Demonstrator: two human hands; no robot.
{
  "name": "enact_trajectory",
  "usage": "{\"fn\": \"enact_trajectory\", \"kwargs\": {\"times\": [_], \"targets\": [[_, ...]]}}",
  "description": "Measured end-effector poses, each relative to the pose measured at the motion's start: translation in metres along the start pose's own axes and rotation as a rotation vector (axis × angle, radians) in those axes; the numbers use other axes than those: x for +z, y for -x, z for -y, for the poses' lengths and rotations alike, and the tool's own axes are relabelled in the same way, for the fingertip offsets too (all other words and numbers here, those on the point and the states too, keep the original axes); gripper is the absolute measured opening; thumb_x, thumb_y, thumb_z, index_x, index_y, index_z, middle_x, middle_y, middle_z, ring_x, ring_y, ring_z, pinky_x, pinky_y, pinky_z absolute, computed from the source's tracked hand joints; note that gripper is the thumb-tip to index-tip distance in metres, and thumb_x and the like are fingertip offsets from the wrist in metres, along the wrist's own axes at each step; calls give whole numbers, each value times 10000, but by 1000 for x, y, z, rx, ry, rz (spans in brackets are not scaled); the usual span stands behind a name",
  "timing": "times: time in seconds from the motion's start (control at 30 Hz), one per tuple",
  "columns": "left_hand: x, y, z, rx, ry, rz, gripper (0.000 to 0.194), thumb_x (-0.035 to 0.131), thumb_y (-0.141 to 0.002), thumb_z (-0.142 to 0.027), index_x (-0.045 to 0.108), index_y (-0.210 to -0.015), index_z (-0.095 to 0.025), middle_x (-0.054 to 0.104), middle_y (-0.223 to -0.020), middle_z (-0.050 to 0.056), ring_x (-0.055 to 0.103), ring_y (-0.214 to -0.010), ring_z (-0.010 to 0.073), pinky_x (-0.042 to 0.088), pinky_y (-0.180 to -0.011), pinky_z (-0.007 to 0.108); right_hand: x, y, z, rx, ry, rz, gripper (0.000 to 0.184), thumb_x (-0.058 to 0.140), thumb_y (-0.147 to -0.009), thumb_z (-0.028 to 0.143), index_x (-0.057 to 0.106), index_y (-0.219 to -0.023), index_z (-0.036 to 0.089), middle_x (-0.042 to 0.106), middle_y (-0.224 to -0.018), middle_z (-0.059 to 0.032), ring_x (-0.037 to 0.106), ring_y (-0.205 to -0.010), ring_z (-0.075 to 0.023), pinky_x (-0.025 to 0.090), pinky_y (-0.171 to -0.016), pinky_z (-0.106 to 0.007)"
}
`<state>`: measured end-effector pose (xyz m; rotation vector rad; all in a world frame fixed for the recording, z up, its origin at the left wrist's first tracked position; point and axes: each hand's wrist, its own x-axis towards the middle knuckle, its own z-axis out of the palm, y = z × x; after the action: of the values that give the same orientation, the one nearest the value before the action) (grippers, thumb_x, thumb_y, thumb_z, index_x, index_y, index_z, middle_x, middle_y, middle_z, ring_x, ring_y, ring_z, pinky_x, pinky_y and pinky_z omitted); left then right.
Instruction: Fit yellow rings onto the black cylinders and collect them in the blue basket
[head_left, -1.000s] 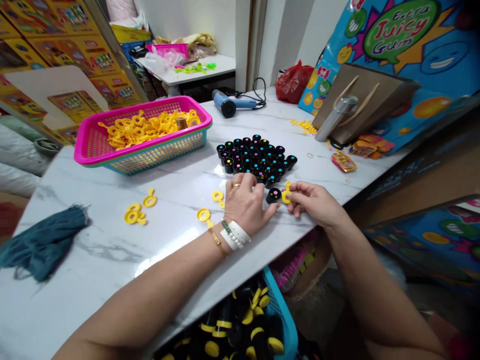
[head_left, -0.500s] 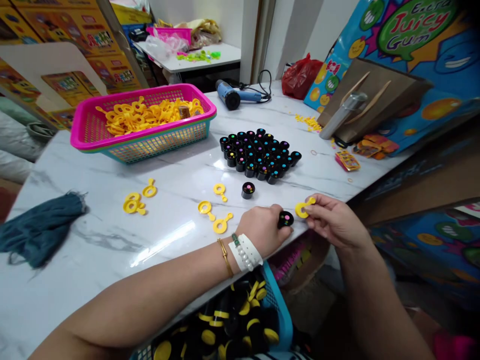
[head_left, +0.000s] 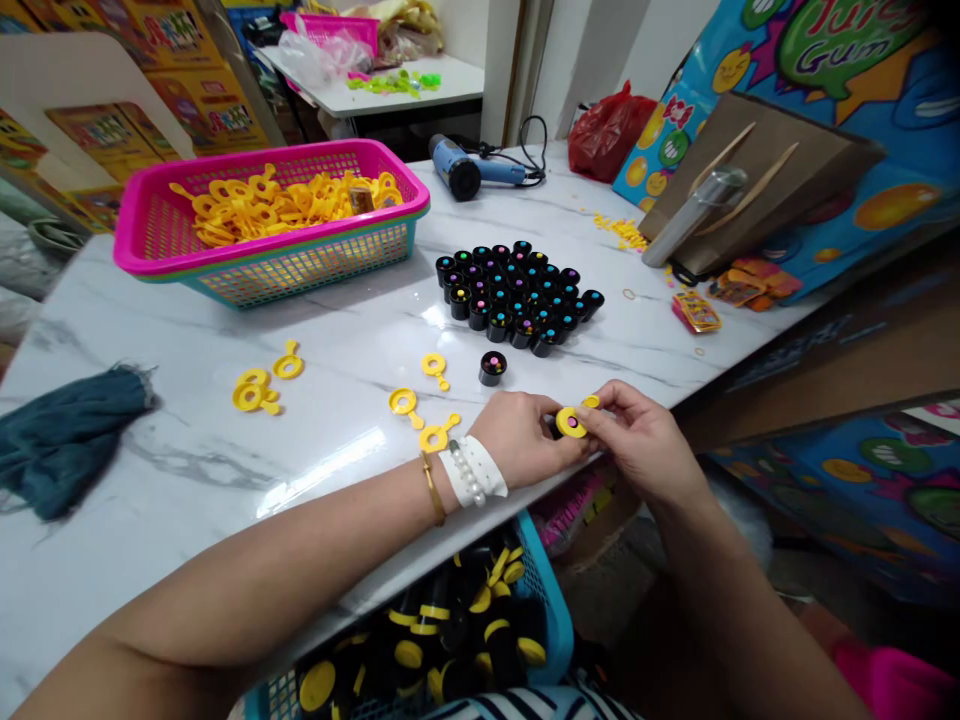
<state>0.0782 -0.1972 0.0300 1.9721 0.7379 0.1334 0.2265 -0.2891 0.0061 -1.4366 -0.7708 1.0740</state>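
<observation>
A small black bottle point(head_left: 571, 424) is grasped between the left hand point(head_left: 517, 437) and the right hand point(head_left: 645, 435), near the edge of a white marble table point(head_left: 322, 345). A yellow ring point(head_left: 561, 423) is fitted around its top and pinched by the right fingers point(head_left: 606, 405). Another black bottle point(head_left: 493, 368) stands just beyond the hands, near a tight cluster of black bottles point(head_left: 517, 295). Loose yellow rings point(head_left: 405, 402) lie to the left, and a pink basket point(head_left: 225, 262) heaped with rings is set behind them.

The marble-patterned counter point(head_left: 150, 520) is smooth and glossy. The yellow rings point(head_left: 403, 402) and black caps point(head_left: 493, 368) are shiny plastic, the pink basket point(head_left: 262, 258) moulded plastic mesh, and the teal cloth point(head_left: 67, 440) rough and matt.
</observation>
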Motion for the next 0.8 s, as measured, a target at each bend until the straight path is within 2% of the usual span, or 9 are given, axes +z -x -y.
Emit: {"fn": "enact_trajectory", "kwargs": {"times": [0.1, 0.2, 0.27, 0.37, 0.43, 0.5, 0.57, 0.7, 0.8], "targets": [[-1, -5, 1, -102, 229, 75, 406, 453, -896, -475, 706, -822, -166, 642, -598, 1, 475, -380, 73, 371, -427, 199, 2, 2, 1, -16, 76, -16, 335, 782, -733, 400, 510, -790, 212, 611, -574, 57, 603, -451, -112, 515, -467, -219], [4, -5, 2, -89, 247, 38, 416, 400, -932, -402, 666, -727, -157, 605, -551, -8, 468, -367, 71, 377, -428, 197, 5, 3, 3, -30, 128, -15, 334, 730, -777, 450, 490, -816, 221, 581, -558, 66, 590, -453, -111, 503, -470, -220], [10, -1, 3, -15, 174, -37, 398, 397, -942, -404, 670, -781, -164, 628, -584, 3, 537, -438, 98, 412, -483, 212, 7, 4, 2, -38, 125, -10, 340, 725, -776, 460, 483, -832, 227, 579, -600, 69, 585, -464, -109, 508, -479, -230], [16, 4, 7, 183, -60, -201, 329, 508, -905, -432, 645, -1041, -165, 688, -736, 41, 631, -645, 165, 442, -592, 248, 5, 6, -3, -124, 131, -76, 322, 747, -757, 434, 511, -839, 231, 603, -723, 49, 621, -567, -118, 529, -547, -242], [18, 6, 9, 294, -194, -228, 333, 564, -882, -397, 607, -1119, -166, 703, -849, 65, 643, -758, 192, 438, -639, 260, -1, 7, -7, -177, 113, -86, 278, 742, -770, 421, 559, -851, 227, 629, -761, 28, 642, -652, -132, 540, -623, -253], [17, 5, 11, 328, -242, -215, 261, 570, -884, -362, 625, -1059, -176, 696, -853, 56, 627, -753, 181, 416, -640, 253, -8, 6, -8, -170, 47, -38, 263, 704, -805, 450, 604, -858, 212, 647, -744, 7, 646, -677, -139, 540, -667, -264], [14, 3, 11, 297, -202, -191, 217, 591, -870, -359, 654, -983, -185, 669, -745, 20, 583, -655, 148, 375, -592, 238, -15, 1, -3, -90, 4, 53, 291, 689, -815, 472, 619, -833, 190, 652, -709, -5, 636, -639, -130, 535, -646, -260], [8, -3, 10, 231, -63, -97, 196, 618, -839, -356, 702, -900, -190, 599, -603, -27, 498, -557, 105, 310, -545, 214, -19, -15, 21, 138, 105, 332, 328, 821, -693, 355, 561, -799, 185, 656, -655, 15, 611, -547, -108, 500, -534, -217], [4, -5, 9, 208, -26, -49, 229, 648, -807, -377, 729, -903, -185, 581, -579, -34, 474, -550, 96, 290, -541, 212, -17, -27, 32, 190, 131, 409, 359, 852, -636, 284, 531, -762, 184, 622, -595, 51, 584, -500, -81, 460, -492, -174]]}}
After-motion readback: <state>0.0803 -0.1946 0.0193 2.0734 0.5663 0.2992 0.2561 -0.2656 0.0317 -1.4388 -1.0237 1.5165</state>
